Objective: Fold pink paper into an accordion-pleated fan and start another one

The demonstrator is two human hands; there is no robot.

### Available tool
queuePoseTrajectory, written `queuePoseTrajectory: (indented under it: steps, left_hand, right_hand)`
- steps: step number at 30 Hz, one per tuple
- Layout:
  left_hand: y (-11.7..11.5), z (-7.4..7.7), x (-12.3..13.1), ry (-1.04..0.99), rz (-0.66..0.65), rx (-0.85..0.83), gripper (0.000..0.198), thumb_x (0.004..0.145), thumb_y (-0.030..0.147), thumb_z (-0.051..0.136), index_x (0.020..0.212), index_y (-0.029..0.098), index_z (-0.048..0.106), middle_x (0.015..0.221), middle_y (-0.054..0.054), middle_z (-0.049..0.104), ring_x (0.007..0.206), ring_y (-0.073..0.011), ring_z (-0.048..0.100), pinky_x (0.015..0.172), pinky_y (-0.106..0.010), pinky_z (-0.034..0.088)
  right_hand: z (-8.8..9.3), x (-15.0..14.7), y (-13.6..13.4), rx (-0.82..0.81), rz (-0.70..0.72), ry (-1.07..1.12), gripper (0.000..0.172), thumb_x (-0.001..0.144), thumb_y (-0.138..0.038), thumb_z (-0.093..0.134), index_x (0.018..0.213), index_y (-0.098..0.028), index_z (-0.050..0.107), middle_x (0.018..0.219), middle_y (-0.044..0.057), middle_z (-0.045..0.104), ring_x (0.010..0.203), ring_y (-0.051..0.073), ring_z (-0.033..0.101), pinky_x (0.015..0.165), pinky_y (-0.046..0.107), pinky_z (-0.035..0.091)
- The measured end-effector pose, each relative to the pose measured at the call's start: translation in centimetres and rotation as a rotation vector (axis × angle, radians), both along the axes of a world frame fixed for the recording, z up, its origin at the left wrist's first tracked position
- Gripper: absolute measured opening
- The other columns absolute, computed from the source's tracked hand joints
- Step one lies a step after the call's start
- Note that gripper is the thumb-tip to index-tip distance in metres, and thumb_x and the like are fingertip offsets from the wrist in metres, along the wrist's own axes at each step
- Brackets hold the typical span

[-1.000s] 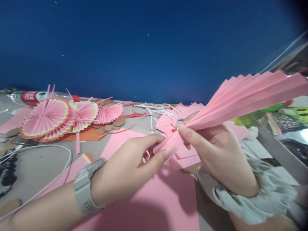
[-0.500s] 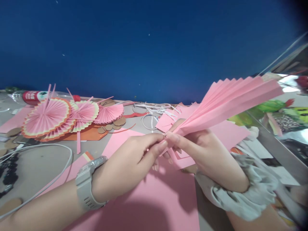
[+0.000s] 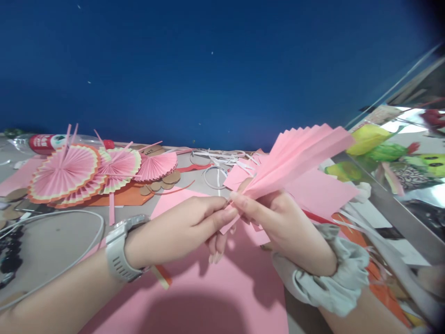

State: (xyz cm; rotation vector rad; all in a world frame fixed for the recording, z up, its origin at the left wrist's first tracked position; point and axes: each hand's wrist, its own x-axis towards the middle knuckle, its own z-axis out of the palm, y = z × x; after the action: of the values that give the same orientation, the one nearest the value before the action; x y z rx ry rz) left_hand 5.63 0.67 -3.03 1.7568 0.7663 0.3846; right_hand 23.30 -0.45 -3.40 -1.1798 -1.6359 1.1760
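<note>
Left hand (image 3: 191, 220) and right hand (image 3: 287, 222), nearly closed, pinch the pleated paper (image 3: 295, 157) by its narrow end above the pink sheet (image 3: 239, 280); the pleats' long axis (spread beyond the right hand) slants up, rightward.

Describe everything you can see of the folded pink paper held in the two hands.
The folded pink paper, thin-looking and plain, is creased into narrow accordion pleats. The left hand and right hand pinch it together near its lower end. Beyond them it flares up and rightward in the picture, a partly spread fan with a zigzag edge, above pink sheets.
</note>
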Motion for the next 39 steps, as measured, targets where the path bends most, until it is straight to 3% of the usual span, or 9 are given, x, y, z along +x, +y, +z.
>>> queuePoseTrajectory:
  steps: [5, 11, 15, 22, 28, 32, 35, 39]
  left_hand:
    - [0.0, 0.1, -0.1, 0.071, -0.028, 0.031, 0.035, 0.095, 0.042, 0.029, 0.076, 0.019, 0.047, 0.060, 0.003, 0.062, 0.063, -0.0120, 0.061, 0.067, -0.023, 0.045]
    - [-0.2, 0.2, -0.2, 0.125, -0.021, 0.044, 0.039, 0.095, 0.046, 0.025, 0.075, 0.020, 0.047, 0.061, 0.004, 0.063, 0.065, -0.0118, 0.062, 0.065, -0.022, 0.044]
    - [-0.1, 0.2, -0.2, 0.129, -0.077, -0.021, 0.033, 0.096, 0.038, 0.027, 0.077, 0.020, 0.047, 0.067, 0.005, 0.067, 0.068, -0.0114, 0.064, 0.069, -0.022, 0.045]
    - [0.0, -0.2, -0.3, 0.163, -0.134, -0.002, 0.029, 0.092, 0.041, 0.038, 0.081, 0.020, 0.054, 0.078, 0.003, 0.066, 0.067, -0.0117, 0.061, 0.061, -0.022, 0.043]
    - [-1.1, -0.2, 0.8, -0.032, 0.091, 0.006, 0.025, 0.096, 0.037, 0.031, 0.088, 0.021, 0.049, 0.069, 0.006, 0.060, 0.060, -0.0082, 0.055, 0.060, -0.019, 0.042]
    - [-2.0, -0.2, 1.1, 0.027, 0.227, 0.138, 0.027, 0.096, 0.037, 0.030, 0.082, 0.022, 0.047, 0.063, 0.007, 0.051, 0.054, -0.0076, 0.049, 0.055, -0.020, 0.037]
    - [-2.4, -0.3, 0.9, 0.104, 0.283, 0.239, 0.022, 0.096, 0.036, 0.030, 0.088, 0.023, 0.046, 0.066, 0.006, 0.053, 0.057, -0.0101, 0.049, 0.054, -0.023, 0.034]
    - [-2.3, -0.3, 0.9, 0.148, 0.311, 0.281, 0.021, 0.096, 0.035, 0.030, 0.089, 0.022, 0.045, 0.067, 0.005, 0.053, 0.057, -0.0123, 0.049, 0.053, -0.025, 0.032]
  right_hand:
    - [0.3, 1.5, 0.4, 0.049, -0.109, -0.069, 0.030, 0.082, -0.035, 0.059, 0.059, -0.020, 0.048, 0.055, -0.005, 0.044, 0.054, 0.009, 0.043, 0.054, 0.023, 0.038]
    - [1.2, 2.5, 0.7, 0.033, -0.219, -0.061, 0.031, 0.080, -0.040, 0.061, 0.059, -0.020, 0.051, 0.051, -0.005, 0.043, 0.049, 0.008, 0.041, 0.048, 0.022, 0.038]
    - [1.8, 3.0, 0.9, 0.025, -0.289, -0.014, 0.040, 0.079, -0.045, 0.059, 0.053, -0.020, 0.043, 0.050, -0.004, 0.039, 0.048, 0.009, 0.039, 0.044, 0.023, 0.036]
    - [1.5, 2.1, 0.4, 0.107, -0.186, -0.193, 0.037, 0.083, -0.040, 0.056, 0.054, -0.019, 0.046, 0.048, -0.005, 0.041, 0.046, 0.008, 0.039, 0.044, 0.021, 0.035]
    - [0.3, 1.0, -0.3, 0.047, -0.074, -0.216, 0.033, 0.083, -0.044, 0.054, 0.061, -0.020, 0.054, 0.052, -0.004, 0.045, 0.050, 0.009, 0.045, 0.048, 0.022, 0.040]
    - [0.7, 1.1, -0.3, 0.077, -0.048, -0.163, 0.033, 0.084, -0.041, 0.055, 0.058, -0.021, 0.055, 0.051, -0.004, 0.050, 0.050, 0.010, 0.049, 0.049, 0.022, 0.042]
    - [1.2, 1.0, -0.3, 0.158, -0.016, -0.096, 0.022, 0.080, -0.033, 0.062, 0.060, -0.025, 0.061, 0.051, -0.005, 0.053, 0.050, 0.009, 0.050, 0.047, 0.020, 0.041]
    - [1.4, 0.4, -0.4, 0.206, -0.112, -0.041, 0.011, 0.073, -0.029, 0.070, 0.063, -0.028, 0.065, 0.057, -0.005, 0.060, 0.056, 0.010, 0.056, 0.053, 0.019, 0.047]
